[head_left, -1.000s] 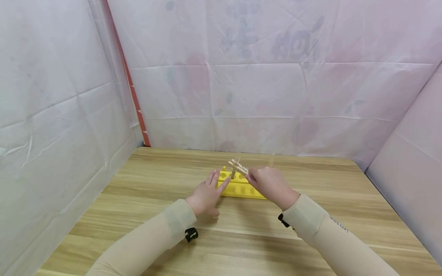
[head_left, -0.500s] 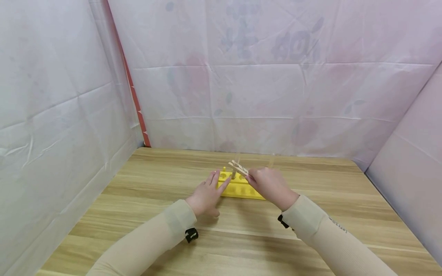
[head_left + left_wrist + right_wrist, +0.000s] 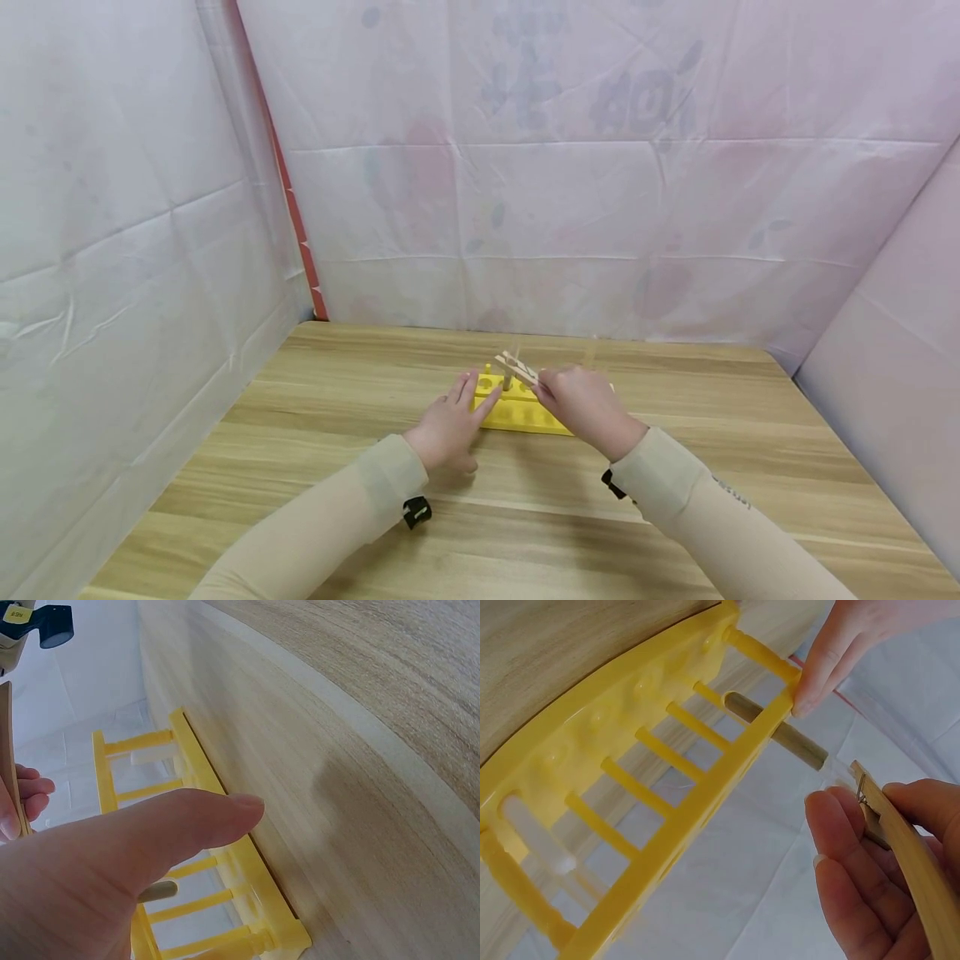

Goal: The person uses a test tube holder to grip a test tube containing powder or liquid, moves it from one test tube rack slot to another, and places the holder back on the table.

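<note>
My right hand [image 3: 588,408] grips a wooden test tube clamp [image 3: 517,367], slanting up to the left over the yellow test tube rack [image 3: 525,417]. At the clamp's tip is the clear upper part of a test tube with brownish contents [image 3: 799,745]. Its rounded lower end passes through a hole in the rack's top plate and hangs above the base in the right wrist view. My left hand [image 3: 447,425] rests with extended fingers at the rack's left end, fingertips on the top plate. Its thumb [image 3: 217,817] points out in front of the rack in the left wrist view.
Another test tube with white contents [image 3: 540,836] stands at the rack's right end; its clear top [image 3: 591,350] rises behind my right hand. The rack stands on a wood-grain table [image 3: 337,375], with pale printed sheets [image 3: 555,208] behind and at both sides.
</note>
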{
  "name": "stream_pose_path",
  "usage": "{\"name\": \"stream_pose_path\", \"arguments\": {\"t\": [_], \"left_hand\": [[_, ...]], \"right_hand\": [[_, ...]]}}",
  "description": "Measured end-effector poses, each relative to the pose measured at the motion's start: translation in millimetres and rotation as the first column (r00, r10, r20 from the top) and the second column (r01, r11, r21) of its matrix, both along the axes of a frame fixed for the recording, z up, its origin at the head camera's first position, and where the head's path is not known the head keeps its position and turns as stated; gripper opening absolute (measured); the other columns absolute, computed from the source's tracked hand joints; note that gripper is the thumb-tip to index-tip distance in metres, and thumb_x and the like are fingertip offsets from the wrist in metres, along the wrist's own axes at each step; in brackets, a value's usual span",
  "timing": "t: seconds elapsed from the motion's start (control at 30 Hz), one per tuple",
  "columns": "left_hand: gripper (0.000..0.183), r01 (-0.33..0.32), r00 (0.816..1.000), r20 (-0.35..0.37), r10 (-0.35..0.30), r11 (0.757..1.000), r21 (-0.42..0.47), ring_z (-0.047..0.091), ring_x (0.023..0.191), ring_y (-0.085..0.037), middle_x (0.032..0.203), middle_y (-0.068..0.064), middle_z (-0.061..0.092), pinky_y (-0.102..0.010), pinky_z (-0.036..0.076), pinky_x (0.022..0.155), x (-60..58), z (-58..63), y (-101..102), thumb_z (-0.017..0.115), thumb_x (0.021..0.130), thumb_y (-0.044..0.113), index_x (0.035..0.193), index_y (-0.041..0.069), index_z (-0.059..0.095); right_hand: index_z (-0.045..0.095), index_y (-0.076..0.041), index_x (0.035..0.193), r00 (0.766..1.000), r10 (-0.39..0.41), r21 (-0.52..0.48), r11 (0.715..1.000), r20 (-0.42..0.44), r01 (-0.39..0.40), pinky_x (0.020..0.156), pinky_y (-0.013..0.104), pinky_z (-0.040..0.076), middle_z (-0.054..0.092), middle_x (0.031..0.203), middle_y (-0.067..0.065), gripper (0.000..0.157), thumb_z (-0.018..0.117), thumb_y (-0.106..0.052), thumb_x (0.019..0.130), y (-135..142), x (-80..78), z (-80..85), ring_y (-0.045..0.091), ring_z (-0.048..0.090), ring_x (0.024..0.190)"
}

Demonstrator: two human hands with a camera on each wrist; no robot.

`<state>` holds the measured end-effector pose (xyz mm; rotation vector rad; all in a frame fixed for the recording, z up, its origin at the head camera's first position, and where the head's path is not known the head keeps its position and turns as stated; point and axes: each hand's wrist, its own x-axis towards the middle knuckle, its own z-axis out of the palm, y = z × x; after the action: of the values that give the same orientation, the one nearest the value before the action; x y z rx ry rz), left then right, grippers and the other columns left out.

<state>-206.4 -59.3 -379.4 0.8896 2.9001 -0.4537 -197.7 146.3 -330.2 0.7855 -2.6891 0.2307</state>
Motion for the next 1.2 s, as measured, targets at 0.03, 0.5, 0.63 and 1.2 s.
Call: {"name": "stream_pose_path", "arguments": {"t": [0.03, 0.5, 0.63, 1.2], "left_hand": [[0.111, -0.001, 1.0, 0.0, 0.001, 1.0, -0.002, 0.011, 0.139, -0.035, 0.153, -0.023, 0.001, -0.037, 0.041, 0.098, -0.1, 0.0, 0.1, 0.068, 0.074, 0.058, 0.151, 0.019, -0.001], [0.111, -0.009, 1.0, -0.008, 0.009, 1.0, 0.005, 0.012, 0.139, -0.034, 0.153, -0.022, 0.003, -0.035, 0.042, 0.097, -0.8, -1.5, 1.6, 0.069, 0.071, 0.06, 0.152, 0.02, 0.003], [0.111, -0.004, 1.0, -0.017, 0.004, 1.0, -0.006, 0.013, 0.139, -0.034, 0.153, -0.022, 0.003, -0.034, 0.042, 0.096, -0.4, -1.5, 1.6, 0.068, 0.071, 0.061, 0.152, 0.02, 0.004], [0.111, -0.003, 1.0, -0.014, 0.004, 1.0, 0.003, 0.013, 0.139, -0.035, 0.153, -0.023, 0.002, -0.035, 0.042, 0.097, -0.9, -2.2, 1.4, 0.069, 0.071, 0.06, 0.152, 0.02, 0.003]], "right_hand": [[0.049, -0.015, 0.062, 1.0, -0.001, 0.0, 1.0, -0.001, 0.001, 0.041, 0.021, 0.028, 0.036, 0.049, -0.008, 0.03, 0.064, -0.016, 0.088, -0.2, -0.2, -0.4, 0.006, 0.03, 0.042], [0.049, -0.015, 0.061, 0.999, -0.004, 0.015, 1.0, -0.035, 0.004, 0.042, 0.021, 0.029, 0.035, 0.049, -0.008, 0.031, 0.065, -0.016, 0.087, -2.2, -0.4, -4.4, 0.006, 0.03, 0.043], [0.05, -0.015, 0.061, 1.0, -0.008, 0.015, 1.0, -0.024, 0.009, 0.042, 0.021, 0.029, 0.035, 0.048, -0.008, 0.03, 0.065, -0.016, 0.087, -2.8, -0.8, -4.8, 0.006, 0.03, 0.042], [0.055, -0.013, 0.065, 0.999, -0.026, -0.004, 1.0, 0.023, 0.026, 0.041, 0.021, 0.03, 0.037, 0.05, -0.007, 0.025, 0.065, -0.016, 0.087, -3.7, -2.4, -9.6, 0.007, 0.032, 0.042]]}}
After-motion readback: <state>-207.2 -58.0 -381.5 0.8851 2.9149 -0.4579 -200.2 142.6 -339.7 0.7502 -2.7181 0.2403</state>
